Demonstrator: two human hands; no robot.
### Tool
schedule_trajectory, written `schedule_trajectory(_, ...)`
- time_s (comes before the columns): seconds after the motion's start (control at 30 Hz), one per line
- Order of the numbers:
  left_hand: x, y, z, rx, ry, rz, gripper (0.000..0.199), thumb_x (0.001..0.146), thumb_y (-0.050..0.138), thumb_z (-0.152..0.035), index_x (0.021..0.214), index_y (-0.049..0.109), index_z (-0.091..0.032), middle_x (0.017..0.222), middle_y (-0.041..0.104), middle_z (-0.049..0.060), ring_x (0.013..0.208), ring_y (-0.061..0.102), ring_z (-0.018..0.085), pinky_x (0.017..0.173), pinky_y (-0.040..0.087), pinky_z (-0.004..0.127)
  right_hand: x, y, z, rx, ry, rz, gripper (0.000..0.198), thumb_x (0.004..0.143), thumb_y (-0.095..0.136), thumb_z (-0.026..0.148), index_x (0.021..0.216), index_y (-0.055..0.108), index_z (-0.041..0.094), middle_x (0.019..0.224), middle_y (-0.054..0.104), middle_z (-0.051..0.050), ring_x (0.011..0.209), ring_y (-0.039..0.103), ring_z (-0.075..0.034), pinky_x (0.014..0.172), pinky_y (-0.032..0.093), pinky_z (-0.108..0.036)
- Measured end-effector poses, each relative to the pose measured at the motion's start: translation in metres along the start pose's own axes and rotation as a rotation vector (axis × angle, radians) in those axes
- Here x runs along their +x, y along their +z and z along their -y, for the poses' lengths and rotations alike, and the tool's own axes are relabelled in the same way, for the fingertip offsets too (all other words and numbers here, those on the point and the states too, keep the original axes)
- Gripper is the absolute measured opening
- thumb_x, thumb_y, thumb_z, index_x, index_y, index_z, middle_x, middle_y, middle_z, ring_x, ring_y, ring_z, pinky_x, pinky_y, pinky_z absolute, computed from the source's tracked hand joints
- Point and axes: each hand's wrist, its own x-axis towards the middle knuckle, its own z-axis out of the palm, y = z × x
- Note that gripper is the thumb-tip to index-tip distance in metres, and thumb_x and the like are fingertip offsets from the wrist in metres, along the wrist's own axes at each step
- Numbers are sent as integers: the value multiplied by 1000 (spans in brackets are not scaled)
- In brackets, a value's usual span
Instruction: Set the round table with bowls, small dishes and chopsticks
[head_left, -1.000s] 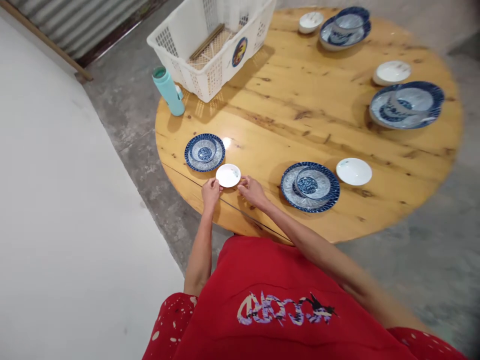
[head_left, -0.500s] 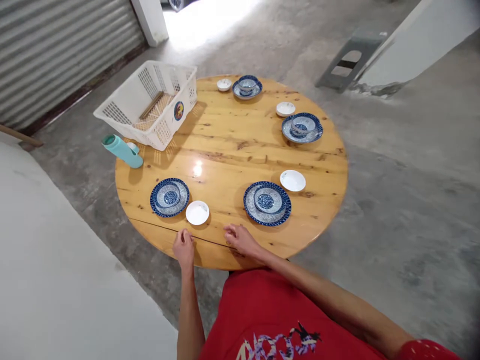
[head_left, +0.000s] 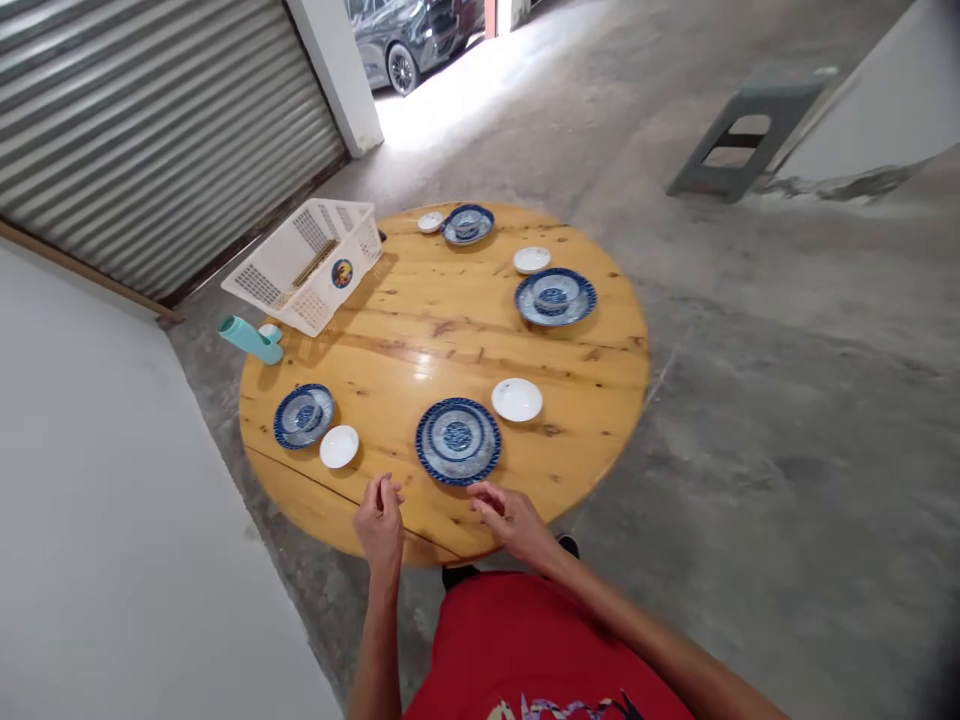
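My left hand hovers over the near edge of the round wooden table, fingers loosely curled, a gap between thumb and fingers, nothing seen in it. Nearest to it is a small white dish, beside a blue-and-white plate with a bowl on it. My right hand is just below another blue-rimmed plate, its fingers bent and apart, holding nothing visible. A patterned bowl sits on that plate, and a white dish lies to its upper right.
Two more plate-and-bowl settings with white dishes stand across the table. A white plastic basket holding chopsticks and a turquoise bottle are at the left. A grey stool stands beyond, near a pillar.
The view has shifted right and tilted up, bringing a car into sight. Both hands have moved rightward along the table edge, my right one now near the closest plate. The dishes keep their arrangement.
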Motion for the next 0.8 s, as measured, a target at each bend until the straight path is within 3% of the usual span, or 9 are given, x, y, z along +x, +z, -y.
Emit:
schedule_trajectory(0.1,-50,69,-53,-47,78,139,37,93,49,-49,101,71,-20,81,76,5,65,70,17,69,58,29,-46,-80,-17,36,95,-163,46,83,51,54,103,70,17,87,74,-10,72,68,-24,67,55,-34)
schedule_trajectory(0.23,-122,160,-110,-40,205,490,33,97,44,-38,98,71,-20,80,75,5,64,69,15,65,55,25,-111,-175,-44,110,301,-433,53,70,59,64,95,70,18,83,74,-11,70,70,-27,70,58,-38)
schedule_trajectory(0.33,-163,206,-141,15,382,749,31,99,43,-31,100,72,-21,84,76,5,71,70,14,71,54,25,-150,-226,-63,167,418,-601,57,61,63,66,93,68,18,82,74,-12,70,71,-28,69,59,-38)
schedule_trajectory(0.4,-178,226,-155,61,525,840,30,99,43,-28,103,73,-20,92,78,6,79,71,15,77,54,26,-164,-249,-73,189,461,-691,60,59,65,66,93,68,18,82,74,-12,68,70,-27,65,59,-37)
schedule_trajectory(0.5,-187,253,-172,131,632,895,30,99,44,-25,101,72,-19,94,77,7,83,70,17,80,53,27,-167,-275,-81,224,465,-769,62,59,66,67,95,68,17,84,73,-12,68,70,-26,64,59,-36)
schedule_trajectory(0.6,-187,285,-185,173,588,939,30,98,43,-22,95,72,-18,82,75,4,73,67,15,72,49,25,-153,-305,-83,252,418,-787,62,61,68,67,97,68,16,85,74,-12,70,70,-26,66,60,-36)
schedule_trajectory(0.8,-179,387,-221,187,495,1011,26,94,47,-19,92,72,-20,80,75,1,71,67,14,67,45,23,-119,-413,-89,135,431,-831,63,60,69,67,98,70,17,88,75,-11,72,71,-26,69,62,-36)
